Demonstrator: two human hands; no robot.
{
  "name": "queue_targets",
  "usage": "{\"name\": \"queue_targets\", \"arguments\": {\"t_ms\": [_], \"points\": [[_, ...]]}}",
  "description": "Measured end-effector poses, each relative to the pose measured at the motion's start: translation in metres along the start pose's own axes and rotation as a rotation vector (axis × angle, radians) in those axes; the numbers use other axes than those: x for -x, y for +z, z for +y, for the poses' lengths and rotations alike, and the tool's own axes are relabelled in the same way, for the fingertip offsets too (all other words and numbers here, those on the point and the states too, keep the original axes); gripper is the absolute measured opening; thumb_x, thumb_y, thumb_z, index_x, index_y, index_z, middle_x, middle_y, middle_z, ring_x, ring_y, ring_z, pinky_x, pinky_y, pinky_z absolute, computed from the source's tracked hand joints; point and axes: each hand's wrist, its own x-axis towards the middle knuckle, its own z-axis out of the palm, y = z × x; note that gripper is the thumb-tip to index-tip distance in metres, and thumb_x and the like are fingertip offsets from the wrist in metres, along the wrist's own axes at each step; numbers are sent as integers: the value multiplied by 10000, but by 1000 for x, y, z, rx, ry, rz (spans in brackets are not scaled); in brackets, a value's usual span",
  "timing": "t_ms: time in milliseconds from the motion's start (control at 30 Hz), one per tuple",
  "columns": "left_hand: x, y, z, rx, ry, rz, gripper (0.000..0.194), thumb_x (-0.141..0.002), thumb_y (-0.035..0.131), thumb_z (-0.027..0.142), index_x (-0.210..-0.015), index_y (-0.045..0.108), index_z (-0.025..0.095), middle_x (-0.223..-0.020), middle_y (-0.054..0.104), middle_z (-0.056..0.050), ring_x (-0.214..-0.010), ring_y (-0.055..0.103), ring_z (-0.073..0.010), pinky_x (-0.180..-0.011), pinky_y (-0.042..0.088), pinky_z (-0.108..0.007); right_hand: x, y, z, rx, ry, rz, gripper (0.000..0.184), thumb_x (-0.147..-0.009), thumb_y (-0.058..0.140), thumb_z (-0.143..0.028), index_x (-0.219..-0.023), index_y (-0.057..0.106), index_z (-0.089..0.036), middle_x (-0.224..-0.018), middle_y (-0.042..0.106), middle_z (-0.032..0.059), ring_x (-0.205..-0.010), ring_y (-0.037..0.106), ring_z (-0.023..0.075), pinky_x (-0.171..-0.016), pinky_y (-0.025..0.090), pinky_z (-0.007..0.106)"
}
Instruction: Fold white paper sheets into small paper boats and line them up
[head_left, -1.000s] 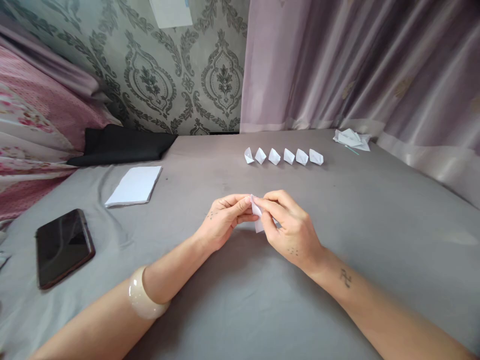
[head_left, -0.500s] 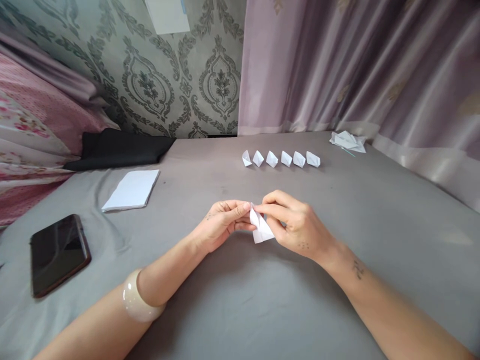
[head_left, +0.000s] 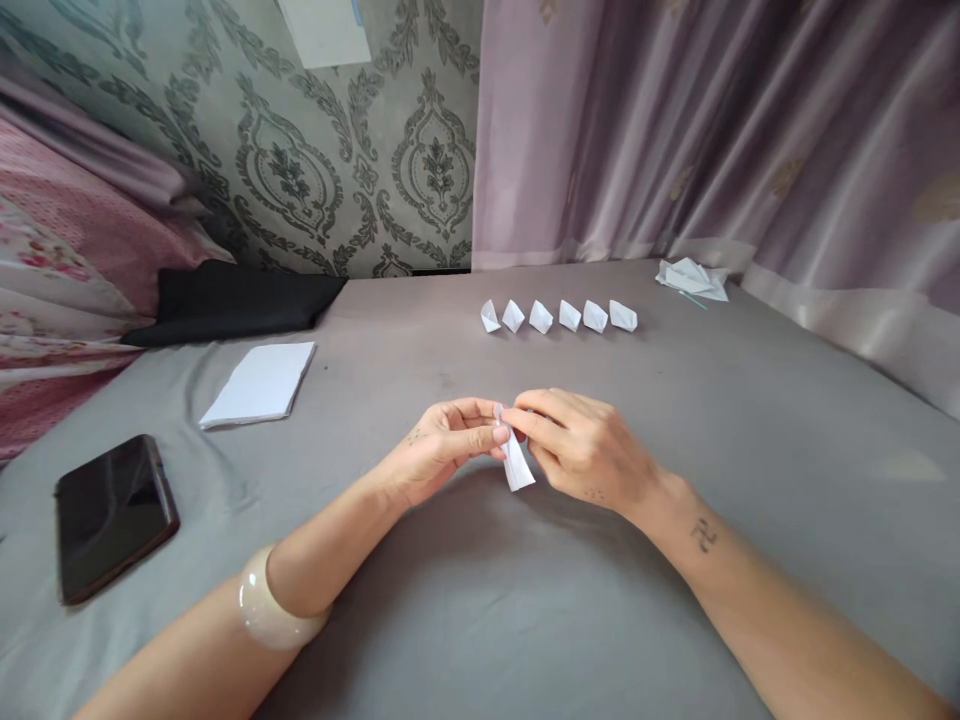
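Between my two hands is a small folded piece of white paper (head_left: pixel 517 468), held up over the grey cloth with its wider end hanging down. My left hand (head_left: pixel 442 450) pinches it from the left, thumb across its front. From the right, my right hand (head_left: pixel 581 445) grips its upper part with curled fingers; some fingertips are hidden behind the paper. Beyond the hands stands a row of several small folded white paper pieces (head_left: pixel 541 317).
A stack of white paper sheets (head_left: pixel 262 382) lies at the left, with a dark phone (head_left: pixel 114 518) nearer me. Black cloth (head_left: pixel 232 300) is at the back left. Crumpled white papers (head_left: pixel 694 278) and a thin green stick (head_left: pixel 694 300) lie at the back right by the curtain (head_left: pixel 637 130).
The paper has become narrower in view, its lower flap folded or turned inward. My left thumb has moved lower onto its front. The view has shifted slightly.
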Motion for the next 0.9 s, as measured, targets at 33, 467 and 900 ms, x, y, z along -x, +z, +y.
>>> {"name": "queue_targets", "arguments": {"t_ms": [33,467,900], "points": [[0,1,0,-17,4,16,183,-752,733,203,-917,694,135,-780,667,-36,-697,607,-107,-740,485,-245,0,1,0,13,-4,-9,281,-861,465,-57,-1063,632,-159,-911,668,50,-742,600,141,-642,459,266],[3,6,6,-206,-9,155,183,-785,649,253,-900,743,147,-720,647,-43,-640,557,-124,-651,450,-260,0,3,-1,119,-54,-31,272,-871,461,-45,-1028,642,-174,-876,650,27,-691,551,115,-619,417,254],[11,22,29,-428,-78,95,238,-742,565,162,-911,732,164,-697,646,-29,-642,558,-121,-573,422,-228,-2,-2,-1,137,-160,92,214,-856,520,-48,-977,647,-171,-874,653,34,-624,484,111,-588,389,267]]}}
